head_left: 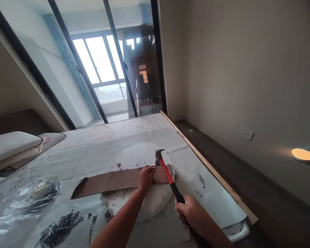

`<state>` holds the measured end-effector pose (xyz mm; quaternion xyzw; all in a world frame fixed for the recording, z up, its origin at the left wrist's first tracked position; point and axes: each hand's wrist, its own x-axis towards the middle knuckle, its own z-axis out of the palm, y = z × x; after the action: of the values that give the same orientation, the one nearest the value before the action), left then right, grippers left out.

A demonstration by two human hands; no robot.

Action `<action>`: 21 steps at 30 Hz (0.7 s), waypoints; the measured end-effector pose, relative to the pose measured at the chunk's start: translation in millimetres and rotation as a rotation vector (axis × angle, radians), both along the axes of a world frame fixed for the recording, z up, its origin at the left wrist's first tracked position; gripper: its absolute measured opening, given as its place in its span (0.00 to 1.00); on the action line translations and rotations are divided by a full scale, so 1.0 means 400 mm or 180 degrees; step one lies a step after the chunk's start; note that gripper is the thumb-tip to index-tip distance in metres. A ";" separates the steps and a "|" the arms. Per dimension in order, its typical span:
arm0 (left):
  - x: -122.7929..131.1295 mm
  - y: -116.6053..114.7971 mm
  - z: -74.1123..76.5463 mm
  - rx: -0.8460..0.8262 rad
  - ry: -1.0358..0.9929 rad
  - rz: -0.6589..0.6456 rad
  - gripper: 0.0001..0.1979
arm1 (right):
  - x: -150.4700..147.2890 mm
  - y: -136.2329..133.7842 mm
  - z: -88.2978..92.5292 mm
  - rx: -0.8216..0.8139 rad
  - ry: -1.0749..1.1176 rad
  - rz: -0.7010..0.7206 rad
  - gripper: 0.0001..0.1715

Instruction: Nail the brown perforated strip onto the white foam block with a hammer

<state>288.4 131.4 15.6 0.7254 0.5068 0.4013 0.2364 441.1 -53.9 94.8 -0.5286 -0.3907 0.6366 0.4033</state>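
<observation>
My right hand (189, 213) is wrapped round the black grip of a claw hammer (167, 172) with a red shaft. The hammer's head is raised just beyond my left fingertips. My left hand (146, 177) is closed in a pinch on a thin nail (155, 169), only partly visible, over a long brown strip (113, 180) dotted with rows of small holes. That strip lies across a round, rough white slab (155, 203), its left end curling up past the slab's edge. Lower left is a pile of long dark nails (59, 229).
A crumpled clear plastic bag (23, 203) lies left of the nails. Dark crumbs are scattered around the slab on the pale sheet (206, 193). A wooden edge strip (204, 160) borders the right side. Folded bedding (12, 148) is at far left, and a lit wall lamp (302, 154) at right.
</observation>
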 end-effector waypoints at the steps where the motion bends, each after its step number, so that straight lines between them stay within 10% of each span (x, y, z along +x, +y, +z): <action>1: 0.002 -0.002 -0.001 0.0037 0.0006 0.0020 0.14 | -0.001 -0.006 0.004 0.0015 -0.0047 0.0003 0.02; 21: 0.005 -0.015 -0.028 0.0052 0.0241 0.0129 0.09 | -0.031 -0.027 -0.057 -0.0018 -0.0898 -0.0070 0.01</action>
<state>290.3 125.4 4.4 0.7316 0.5267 0.3823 0.2030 428.7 -64.5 71.8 -0.6183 -0.4359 0.5526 0.3498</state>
